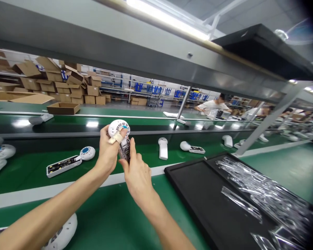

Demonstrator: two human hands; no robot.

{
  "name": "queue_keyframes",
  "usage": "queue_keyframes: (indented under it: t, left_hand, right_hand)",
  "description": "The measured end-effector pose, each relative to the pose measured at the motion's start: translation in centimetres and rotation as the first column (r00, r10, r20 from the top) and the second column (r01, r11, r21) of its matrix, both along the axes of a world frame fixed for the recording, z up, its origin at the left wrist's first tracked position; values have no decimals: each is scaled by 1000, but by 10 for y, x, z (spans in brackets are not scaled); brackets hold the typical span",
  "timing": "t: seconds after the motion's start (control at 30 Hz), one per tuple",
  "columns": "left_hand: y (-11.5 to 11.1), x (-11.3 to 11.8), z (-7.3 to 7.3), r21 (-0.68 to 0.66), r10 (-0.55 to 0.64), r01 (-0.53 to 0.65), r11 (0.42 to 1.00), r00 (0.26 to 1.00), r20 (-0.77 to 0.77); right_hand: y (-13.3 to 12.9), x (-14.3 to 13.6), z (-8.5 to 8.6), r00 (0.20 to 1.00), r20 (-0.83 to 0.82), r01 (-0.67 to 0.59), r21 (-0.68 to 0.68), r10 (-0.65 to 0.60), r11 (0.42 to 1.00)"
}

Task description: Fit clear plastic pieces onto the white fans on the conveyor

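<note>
Between the two hands, over the green belt [176,152], is the unit [124,148], its white round head up and its dark handle slanting down. The left hand [107,152] is clamped on it at the neck, its thumb, in a pale wrap [116,137], lying across the front of the head. The right hand [140,175] pinches the lower handle, thumb at the near end and forefinger up along the side (what its other fingers touch is hidden).

The step in hand looks like two-handed work on the handle, the left steadying and the right pressing; whether a clear piece sits there is too small to tell. The next move seems to call for a firm left grip and light, even pressure from the right thumb and forefinger.

Left of the left hand lies an open unit [64,166], its board showing. Just beyond the right hand, to its right, is a white unit [163,149], its board out of sight. Nearer and further right, well apart from that hand, a black tray [195,187] bears loose clear strips [261,184].
</note>
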State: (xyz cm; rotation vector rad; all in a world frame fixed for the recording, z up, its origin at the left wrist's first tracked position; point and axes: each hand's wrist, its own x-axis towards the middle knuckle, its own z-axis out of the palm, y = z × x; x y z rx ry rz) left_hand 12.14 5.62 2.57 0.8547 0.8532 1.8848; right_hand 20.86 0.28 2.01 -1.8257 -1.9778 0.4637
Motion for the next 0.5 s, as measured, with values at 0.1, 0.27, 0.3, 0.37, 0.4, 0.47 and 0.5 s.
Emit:
queue_keyframes:
  t: [0.1,0.27,0.3,0.37,0.4,0.47,0.5]
  left_hand:
    - [1,0,-5,-17,-78,78,997,997,26]
    - [2,-8,-23,-317,-465,407,857,876,-131]
    - [2,-9,-26,-376,-484,398,837,859,-169]
    - [-1,-9,-29,-405,-437,330,853,875,-208]
    - [-3,-8,-29,-393,-394,291,872,895,-210]
    - [-8,-6,-26,-358,-324,237,903,924,-204]
    - [-11,-6,-25,-344,-303,222,912,931,-202]
  right_hand:
    - [6,11,-12,990,-119,-67,71,75,995]
    - [13,23,-35,983,-129,-101,217,131,971]
    - [15,24,-37,980,-147,-96,220,130,971]
    - [20,26,-39,957,-282,-5,227,70,974]
    - [24,26,-40,932,-361,76,224,10,972]
    - [32,25,-41,876,-465,243,197,-127,950]
    - [36,24,-41,861,-478,295,184,-176,938]
